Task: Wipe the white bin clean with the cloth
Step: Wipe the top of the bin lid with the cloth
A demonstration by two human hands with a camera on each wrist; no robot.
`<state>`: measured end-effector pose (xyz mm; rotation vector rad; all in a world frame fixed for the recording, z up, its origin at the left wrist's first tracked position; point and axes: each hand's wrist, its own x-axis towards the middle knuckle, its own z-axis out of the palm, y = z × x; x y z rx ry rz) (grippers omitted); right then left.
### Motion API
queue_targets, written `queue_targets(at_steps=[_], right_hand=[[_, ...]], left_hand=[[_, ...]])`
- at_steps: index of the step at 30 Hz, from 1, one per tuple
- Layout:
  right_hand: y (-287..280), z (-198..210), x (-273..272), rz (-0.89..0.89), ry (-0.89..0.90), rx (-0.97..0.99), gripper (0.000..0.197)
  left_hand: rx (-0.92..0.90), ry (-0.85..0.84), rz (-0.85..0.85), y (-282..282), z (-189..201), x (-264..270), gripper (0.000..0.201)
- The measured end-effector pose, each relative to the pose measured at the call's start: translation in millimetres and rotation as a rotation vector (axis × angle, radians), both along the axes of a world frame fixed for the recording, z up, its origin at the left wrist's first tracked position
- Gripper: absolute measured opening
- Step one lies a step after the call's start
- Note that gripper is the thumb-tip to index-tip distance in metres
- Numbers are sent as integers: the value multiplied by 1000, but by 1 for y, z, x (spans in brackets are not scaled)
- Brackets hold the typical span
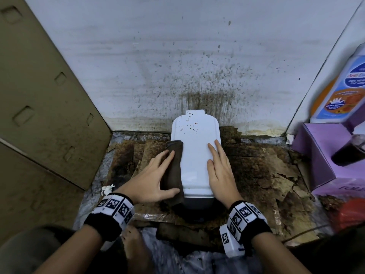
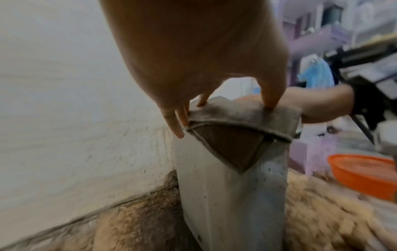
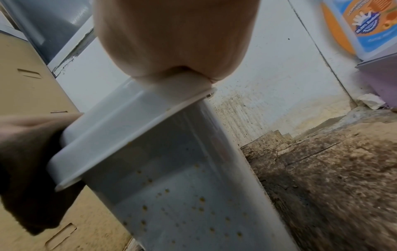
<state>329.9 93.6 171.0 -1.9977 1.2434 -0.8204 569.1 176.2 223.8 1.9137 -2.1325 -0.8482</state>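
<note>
The white bin (image 1: 194, 155) stands in the middle of the head view, on dirty brown cardboard (image 1: 256, 165) and close to a spotted wall (image 1: 177, 56). Its flat lid looks smooth and shiny, so it is likely slippery. It looks like thin plastic, so it is likely light and could tip or slide if pushed hard from 1 side. The brown cloth (image 1: 174, 171) is soft and floppy; it lies folded over the left edge of the lid and hangs down the side. The left hand (image 1: 152, 178) presses on the cloth with straight, spread fingers and does not curl round it. The right hand (image 1: 221, 169) lies flat along the right edge of the lid, fingers straight, which seems to steady the bin. Brown spots (image 1: 190, 125) sit on the far end of the lid, toward the top of the frame, and more spots show on the bin's side in the right wrist view. A good place to hold is the lid's rim, 1 hand on each side, while the cloth rubs.
</note>
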Motion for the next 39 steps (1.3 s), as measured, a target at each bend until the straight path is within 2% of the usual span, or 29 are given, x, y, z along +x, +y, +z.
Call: queue_targets(at_steps=[3, 6, 19, 23, 27, 35, 39], right_hand=[[0, 0, 0, -2, 9, -4, 48], [0, 0, 0, -6, 10, -20, 48], [-2, -3, 0, -4, 13, -34, 48], [-1, -2, 0, -5, 15, -33, 49], [-1, 1, -1, 10, 31, -23, 49], [-1, 2, -2, 34, 22, 10, 49], [-1, 2, -3, 30, 15, 13, 49]], left_hand=[[-107, -124, -66, 0, -10, 4, 114], [-167, -156, -65, 0, -15, -2, 113], [-173, -322, 12, -13, 0, -33, 126], [-189, -274, 87, -11, -2, -49, 122], [-195, -152, 109, -9, -7, -46, 119], [-150, 3, -61, -6, -6, 7, 104], [-167, 48, -65, -5, -15, 9, 110]])
